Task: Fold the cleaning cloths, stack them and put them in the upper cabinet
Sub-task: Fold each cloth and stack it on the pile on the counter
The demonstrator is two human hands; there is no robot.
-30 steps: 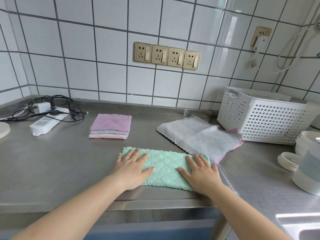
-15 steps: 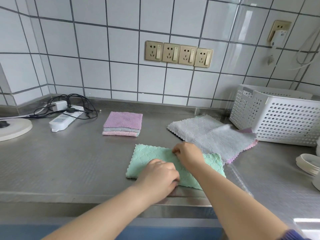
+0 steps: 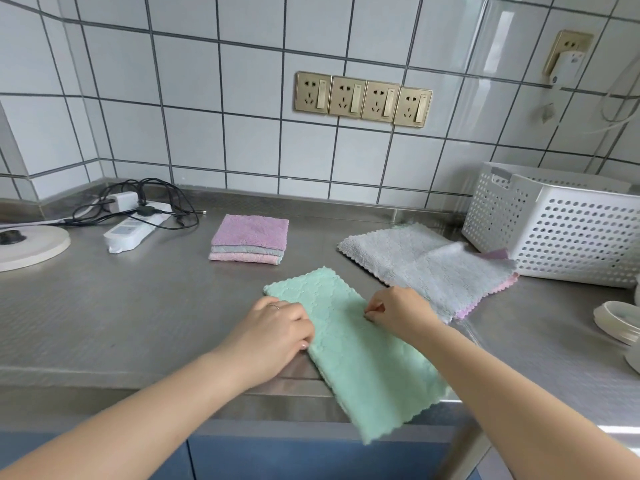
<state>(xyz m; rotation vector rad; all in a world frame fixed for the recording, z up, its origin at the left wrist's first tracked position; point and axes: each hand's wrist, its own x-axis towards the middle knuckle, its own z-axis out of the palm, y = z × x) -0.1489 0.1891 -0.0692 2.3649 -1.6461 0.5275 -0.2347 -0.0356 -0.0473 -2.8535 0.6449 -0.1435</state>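
Left hand [image 3: 277,332] fingers curled, gripping the green cloth [image 3: 360,355] edge; right hand [image 3: 398,311] fingertips pinching its opposite edge.

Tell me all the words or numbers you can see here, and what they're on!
There are no words or numbers that can be read.
The power strip has faint marks on its top, too blurred to read.
The white plug in the far socket has a small mark, too small to read.
The four wall sockets, the green cloth and the white basket bear no text.
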